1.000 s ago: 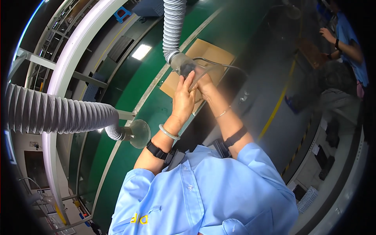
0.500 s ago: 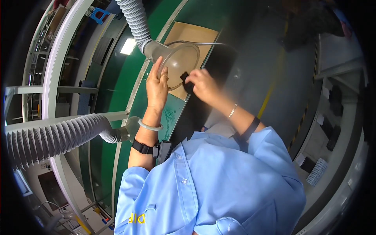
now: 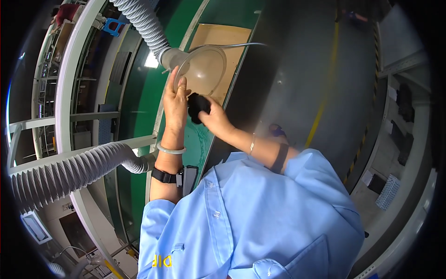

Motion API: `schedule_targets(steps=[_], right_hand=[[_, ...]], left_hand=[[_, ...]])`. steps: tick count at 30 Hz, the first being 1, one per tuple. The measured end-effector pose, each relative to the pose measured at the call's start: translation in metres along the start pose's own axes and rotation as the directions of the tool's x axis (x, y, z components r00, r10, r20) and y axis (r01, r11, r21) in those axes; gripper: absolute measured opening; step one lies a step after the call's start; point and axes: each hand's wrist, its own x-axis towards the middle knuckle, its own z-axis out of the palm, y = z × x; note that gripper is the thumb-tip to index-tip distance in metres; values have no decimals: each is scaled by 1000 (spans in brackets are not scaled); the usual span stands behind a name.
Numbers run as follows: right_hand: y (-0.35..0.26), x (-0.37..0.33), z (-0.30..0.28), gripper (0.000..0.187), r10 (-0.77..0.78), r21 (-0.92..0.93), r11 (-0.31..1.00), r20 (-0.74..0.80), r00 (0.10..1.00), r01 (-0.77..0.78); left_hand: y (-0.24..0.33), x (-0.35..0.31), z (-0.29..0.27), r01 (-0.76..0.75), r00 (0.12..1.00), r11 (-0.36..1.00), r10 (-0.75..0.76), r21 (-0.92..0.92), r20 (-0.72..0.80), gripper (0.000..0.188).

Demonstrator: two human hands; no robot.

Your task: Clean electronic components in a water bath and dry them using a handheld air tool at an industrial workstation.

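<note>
A clear round exhaust hood (image 3: 204, 69) hangs at the end of a grey ribbed hose, over the bench. My left hand (image 3: 175, 106) is raised at its left rim, fingers long and thumb apart, with the rim between them. A soft black bundle (image 3: 199, 108), perhaps cloth or foam, sits in the closed fingers of my right hand (image 3: 216, 120). It is just below the hood's lower rim and close beside my left hand. Its exact kind does not show, and it hides part of my right fingers.
Under the hood lies a tan board (image 3: 239, 39) on the green bench (image 3: 153, 88). A ribbed hose (image 3: 139, 28) comes down from above, and a second ribbed hose (image 3: 79, 162) crosses at left. A white upright post (image 3: 65, 93) stands farther left. Yellow floor line (image 3: 323, 102) runs at right.
My right hand has come left and slightly down, toward my left hand, and more of the black bundle shows. My left hand stays at the hood's rim while the view has shifted a little.
</note>
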Motion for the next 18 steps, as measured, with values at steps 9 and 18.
schedule_targets(steps=[9, 18], right_hand=[[-101, 46, -104, 43, -121, -115, 987, -69, 990, 112], [-94, 160, -16, 42, -407, -279, 581, 714, 570, 765]], left_hand=[[-56, -8, -17, -121, 965, 915, 199, 385, -168, 43], [-55, -17, -9, -56, 967, 922, 146, 383, -210, 44]])
